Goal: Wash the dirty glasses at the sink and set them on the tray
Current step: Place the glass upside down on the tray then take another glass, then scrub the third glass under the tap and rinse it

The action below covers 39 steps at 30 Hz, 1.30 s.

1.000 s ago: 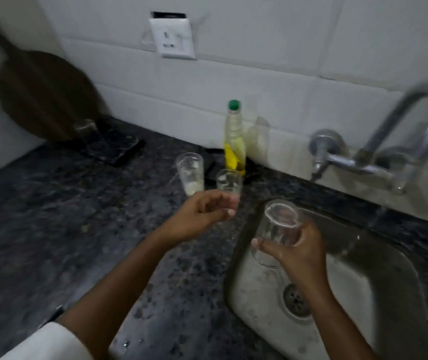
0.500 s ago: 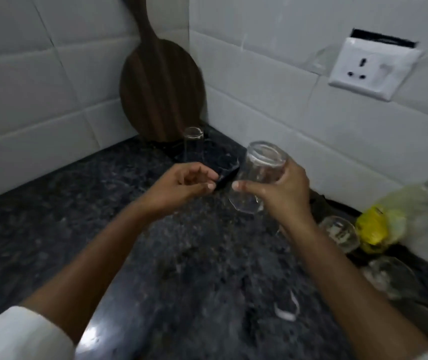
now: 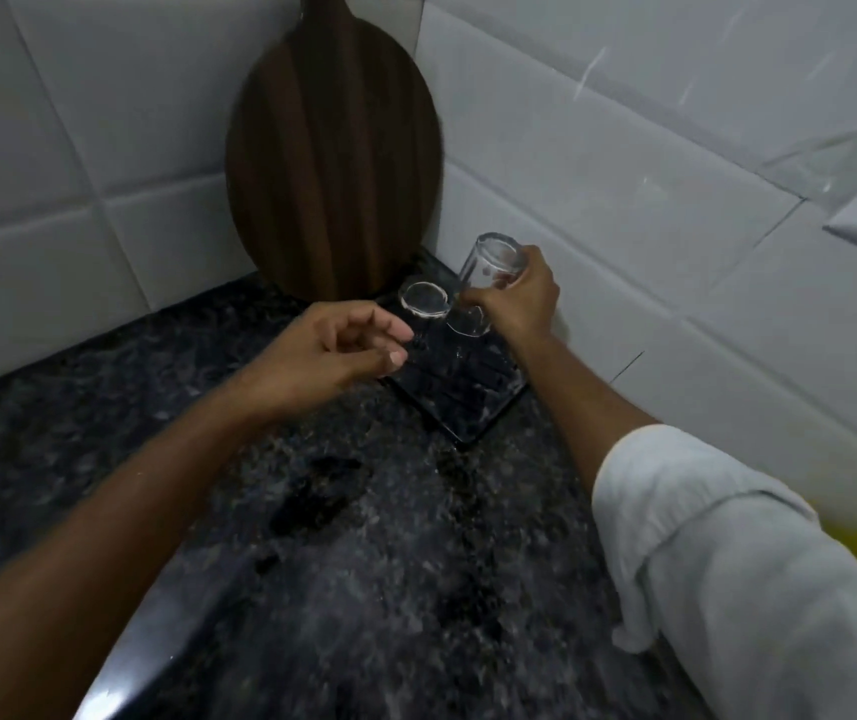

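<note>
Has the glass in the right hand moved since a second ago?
Yes. The held glass has gone from above the sink to over the black tray, beside the glass already standing there.

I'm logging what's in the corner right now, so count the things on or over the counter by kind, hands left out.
Clear glasses: 2, one held in the right hand over the tray, one standing on the tray
Dark tray: 1
Wooden board leaning in the corner: 1
Total: 4
</note>
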{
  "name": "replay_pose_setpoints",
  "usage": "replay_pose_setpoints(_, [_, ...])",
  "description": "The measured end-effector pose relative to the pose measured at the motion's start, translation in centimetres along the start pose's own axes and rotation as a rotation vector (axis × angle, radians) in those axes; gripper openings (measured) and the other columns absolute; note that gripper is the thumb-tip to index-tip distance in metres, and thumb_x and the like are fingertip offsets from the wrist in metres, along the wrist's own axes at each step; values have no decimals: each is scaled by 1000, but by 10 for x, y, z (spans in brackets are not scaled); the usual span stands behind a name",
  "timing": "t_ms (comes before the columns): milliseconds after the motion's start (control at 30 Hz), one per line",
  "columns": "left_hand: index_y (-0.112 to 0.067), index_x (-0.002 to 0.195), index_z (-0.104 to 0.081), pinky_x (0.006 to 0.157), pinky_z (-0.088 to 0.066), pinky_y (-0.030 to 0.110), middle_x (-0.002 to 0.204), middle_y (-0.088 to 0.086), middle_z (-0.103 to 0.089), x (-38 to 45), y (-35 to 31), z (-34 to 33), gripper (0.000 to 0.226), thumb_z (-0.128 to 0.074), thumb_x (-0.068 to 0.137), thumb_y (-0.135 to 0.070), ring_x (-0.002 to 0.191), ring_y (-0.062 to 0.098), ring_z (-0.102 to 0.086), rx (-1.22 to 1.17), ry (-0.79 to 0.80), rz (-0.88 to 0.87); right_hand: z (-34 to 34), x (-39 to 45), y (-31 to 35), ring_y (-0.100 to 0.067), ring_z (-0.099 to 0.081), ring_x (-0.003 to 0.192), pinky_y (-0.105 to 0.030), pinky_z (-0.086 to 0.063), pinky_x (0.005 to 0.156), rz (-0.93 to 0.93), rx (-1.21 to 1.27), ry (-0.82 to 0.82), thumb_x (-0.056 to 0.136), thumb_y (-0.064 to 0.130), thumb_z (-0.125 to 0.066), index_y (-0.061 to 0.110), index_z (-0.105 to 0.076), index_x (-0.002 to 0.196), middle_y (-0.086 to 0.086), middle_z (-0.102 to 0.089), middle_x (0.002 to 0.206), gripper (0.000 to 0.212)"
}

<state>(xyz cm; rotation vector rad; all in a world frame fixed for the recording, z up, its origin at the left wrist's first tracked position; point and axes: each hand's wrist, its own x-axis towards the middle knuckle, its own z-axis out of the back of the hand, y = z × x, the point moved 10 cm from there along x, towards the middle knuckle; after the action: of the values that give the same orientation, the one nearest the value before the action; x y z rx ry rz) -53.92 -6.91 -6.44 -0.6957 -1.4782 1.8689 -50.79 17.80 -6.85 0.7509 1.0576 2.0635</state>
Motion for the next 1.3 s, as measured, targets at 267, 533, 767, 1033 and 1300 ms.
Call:
replay_pose_setpoints(267, [-8,110,-67,60,-46,6,104,18,-72,13,26,7,20,-64,91,-4,72,-8,-65,-5,4,34,-33,11,-19,-14,-64,80,-19,-44,63,42,-65,2,65,21,-79,19,-61,99,6,-67,87,38])
replay_pose_setpoints(533, [-5,113,-66,62,-46,6,106,18,-72,12,24,2,23,-64,91,-4,73,-8,-64,22,1,44,-42,8,-17,-13,-64,85,-22,-50,70,88,-84,76,62,18,-86,14,-58,104,1,-69,95,50])
replay_pose_setpoints(767, [-12,109,-68,62,-47,6,103,14,-73,-1,3,-13,19,-65,91,-7,76,-5,-66,46,0,30,-38,-5,-27,-23,-59,104,-31,-50,84,5,-107,306,57,13,-91,8,-43,128,-10,-63,119,86])
replay_pose_setpoints(1033, [1,115,-64,51,-45,7,92,12,-67,-32,-31,-74,23,-63,92,-3,63,-1,-64,65,-12,73,63,-73,-28,-21,-64,95,-28,-52,70,-133,106,271,69,13,-84,16,-56,108,-8,-67,108,48])
replay_pose_setpoints(1300, [-8,115,-65,60,-45,23,97,9,-71,-102,-96,-192,23,-65,92,-11,73,10,-65,111,45,99,211,-202,-32,-19,-66,84,-34,-55,67,-153,215,318,77,15,-78,16,-62,100,-8,-69,97,28])
